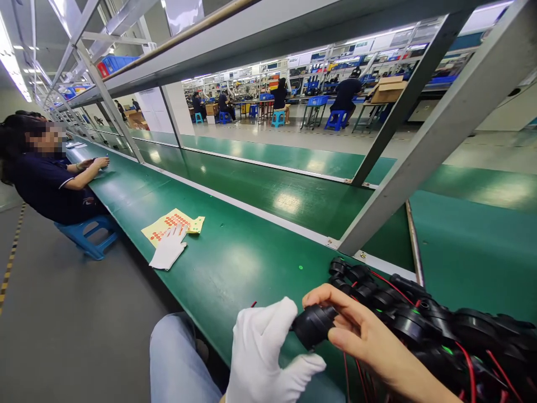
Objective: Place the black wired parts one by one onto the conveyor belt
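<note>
A black cylindrical part [312,327] with a ribbed, stepped body is between my two hands above the bench's near edge. My left hand [266,347], in a white glove, has its curled fingers at the part's left end, while its thumb sticks out below. A short bit of red wire [254,304] shows behind the glove. My right hand [356,330] is bare and grips the right end between thumb and fingers. Just beyond it lies a heap of similar black parts [419,324] with red wires, partly covered by my forearm.
On the green bench [235,263] lie a spare white glove [169,249] and a yellow sheet of red round stickers [176,218]. A slanted metal post [403,151] rises behind the heap. A co-worker [37,162] sits at the left on a blue stool [90,232].
</note>
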`<state>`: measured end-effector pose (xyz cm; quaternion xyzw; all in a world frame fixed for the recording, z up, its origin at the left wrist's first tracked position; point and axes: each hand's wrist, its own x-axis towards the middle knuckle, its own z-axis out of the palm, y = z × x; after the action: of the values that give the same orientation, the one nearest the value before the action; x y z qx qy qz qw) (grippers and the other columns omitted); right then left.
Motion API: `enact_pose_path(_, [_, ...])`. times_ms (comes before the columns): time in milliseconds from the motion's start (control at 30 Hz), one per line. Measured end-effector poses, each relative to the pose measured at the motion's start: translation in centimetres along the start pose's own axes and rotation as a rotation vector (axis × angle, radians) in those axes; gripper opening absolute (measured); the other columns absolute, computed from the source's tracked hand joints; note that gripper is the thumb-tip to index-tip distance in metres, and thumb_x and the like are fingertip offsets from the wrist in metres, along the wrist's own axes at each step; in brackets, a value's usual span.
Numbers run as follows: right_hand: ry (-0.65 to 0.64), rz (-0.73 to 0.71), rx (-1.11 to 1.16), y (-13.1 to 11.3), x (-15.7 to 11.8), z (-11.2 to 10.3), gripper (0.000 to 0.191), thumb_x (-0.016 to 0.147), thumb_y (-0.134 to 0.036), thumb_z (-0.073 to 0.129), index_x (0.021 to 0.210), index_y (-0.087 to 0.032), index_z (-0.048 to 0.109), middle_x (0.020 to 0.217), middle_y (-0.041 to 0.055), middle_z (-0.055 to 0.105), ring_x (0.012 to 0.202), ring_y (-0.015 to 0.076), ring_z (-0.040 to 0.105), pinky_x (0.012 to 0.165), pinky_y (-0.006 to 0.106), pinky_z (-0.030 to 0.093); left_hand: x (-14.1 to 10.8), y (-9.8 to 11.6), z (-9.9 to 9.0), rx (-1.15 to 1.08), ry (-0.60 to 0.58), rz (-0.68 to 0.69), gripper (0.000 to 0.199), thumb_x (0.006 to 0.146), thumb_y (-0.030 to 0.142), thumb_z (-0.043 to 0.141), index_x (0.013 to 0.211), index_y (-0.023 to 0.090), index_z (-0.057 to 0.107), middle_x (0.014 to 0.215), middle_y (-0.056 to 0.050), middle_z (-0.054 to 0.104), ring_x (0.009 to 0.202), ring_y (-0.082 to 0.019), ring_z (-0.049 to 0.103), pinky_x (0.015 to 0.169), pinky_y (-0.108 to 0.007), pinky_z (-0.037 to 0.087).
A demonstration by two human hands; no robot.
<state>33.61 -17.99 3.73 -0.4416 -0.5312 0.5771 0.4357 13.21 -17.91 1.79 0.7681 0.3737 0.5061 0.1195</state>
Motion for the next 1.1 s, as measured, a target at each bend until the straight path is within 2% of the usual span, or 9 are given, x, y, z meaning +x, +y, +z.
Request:
enact_pose_path(133, [-0.035, 0.07, 0.051, -0.3, 0.2, 0.6, 0.05, 0.078, -0.068, 0.072, 0.095, -0.022, 0.06, 0.08, 0.0, 0.061, 0.072, 0.0174, 0.061, 0.067, 0.029, 0.051, 0.0, 0.9, 0.8, -0.034, -0.032, -0.181, 0.052, 0.076, 0.031, 0.082, 0.125, 0.03, 0.067, 0.096, -0.004, 0.079, 0.081, -0.024, 0.07, 0.083, -0.036, 0.051])
enact_pose_path(300, [-0.049, 0.055, 0.11, -0.6, 0.2, 1.1, 0.056, 0.083, -0.075, 0.06, 0.095, -0.02, 0.06, 0.079, -0.0005, 0.058, 0.068, 0.0155, 0.058, 0.066, 0.028, 0.047, 1.1, 2.0, 0.7, -0.315, -0.207, -0.651, 0.024, 0.076, 0.032, 0.076, 0.098, 0.023, 0.075, 0.088, -0.006, 0.079, 0.08, -0.024, 0.071, 0.08, -0.035, 0.053])
enact_pose_path(433, [-0.042, 0.038, 0.063, -0.4, 0.0, 1.1, 0.049, 0.097, -0.067, 0.044, 0.096, -0.021, 0.059, 0.077, -0.0004, 0.055, 0.069, 0.0163, 0.056, 0.068, 0.03, 0.046, 1.2, 1.6, 1.1, -0.805, -0.329, -0.995, 0.043, 0.082, 0.057, 0.064, 0.092, 0.015, 0.067, 0.074, -0.01, 0.077, 0.054, -0.019, 0.067, 0.056, -0.031, 0.052])
enact_pose_path(533, [-0.013, 0.049, -0.01, -0.5, -0.1, 1.1, 0.046, 0.098, -0.065, 0.044, 0.098, -0.022, 0.058, 0.075, -0.0015, 0.054, 0.068, 0.0162, 0.056, 0.07, 0.03, 0.047, 1.1, 1.6, 1.3, -0.926, -0.3, -1.013, 0.059, 0.077, 0.069, 0.063, 0.093, 0.012, 0.065, 0.076, -0.012, 0.076, 0.053, -0.018, 0.066, 0.054, -0.03, 0.051])
enact_pose_path(667, [0.012, 0.039, -0.114, -0.7, -0.3, 0.7, 0.039, 0.099, -0.06, 0.045, 0.105, -0.024, 0.061, 0.087, 0.001, 0.06, 0.074, 0.0174, 0.059, 0.075, 0.032, 0.051, 1.6, 2.6, 0.7, -0.583, -0.291, -0.911, 0.02, 0.074, 0.03, 0.071, 0.092, 0.02, 0.071, 0.084, -0.005, 0.078, 0.075, -0.021, 0.069, 0.077, -0.033, 0.054])
enact_pose_path(767, [0.039, -0.006, -0.187, -0.5, -0.5, 0.2, 0.035, 0.101, -0.055, 0.045, 0.109, -0.027, 0.065, 0.101, 0.0035, 0.063, 0.09, 0.0201, 0.062, 0.084, 0.032, 0.052, 1.8, 3.4, 0.2, -0.316, -0.209, -0.796, 0.031, 0.065, 0.016, 0.074, 0.094, 0.024, 0.074, 0.09, -0.002, 0.078, 0.088, -0.024, 0.069, 0.088, -0.035, 0.052])
enact_pose_path(900, [0.051, -0.026, -0.19, -0.3, -0.6, 0.0, 0.034, 0.1, -0.054, 0.046, 0.109, -0.028, 0.066, 0.105, 0.0047, 0.062, 0.1, 0.0225, 0.06, 0.09, 0.034, 0.05, 1.5, 3.3, 0.1, -0.285, -0.197, -0.768, 0.033, 0.065, 0.017, 0.075, 0.098, 0.024, 0.074, 0.094, -0.004, 0.078, 0.09, -0.026, 0.07, 0.088, -0.036, 0.051])
enact_pose_path(1000, [0.049, -0.019, -0.173, -0.5, -0.4, 0.2, 0.037, 0.099, -0.059, 0.048, 0.105, -0.027, 0.065, 0.099, 0.0035, 0.062, 0.093, 0.0212, 0.059, 0.085, 0.033, 0.05, 0.8, 2.4, 0.8, -0.587, -0.276, -0.899, 0.026, 0.074, 0.031, 0.075, 0.097, 0.02, 0.071, 0.086, -0.004, 0.078, 0.072, -0.021, 0.07, 0.075, -0.034, 0.053])
enact_pose_path(1100, [0.05, 0.019, -0.132, -0.7, 0.0, 0.6, 0.042, 0.096, -0.063, 0.05, 0.101, -0.024, 0.063, 0.084, 0.0003, 0.058, 0.075, 0.017, 0.055, 0.071, 0.029, 0.048, 0.2, 1.3, 2.1, -1.255, -0.388, -1.088, 0.057, 0.077, 0.069, 0.066, 0.093, 0.014, 0.066, 0.07, -0.005, 0.074, 0.046, -0.014, 0.062, 0.047, -0.025, 0.046])
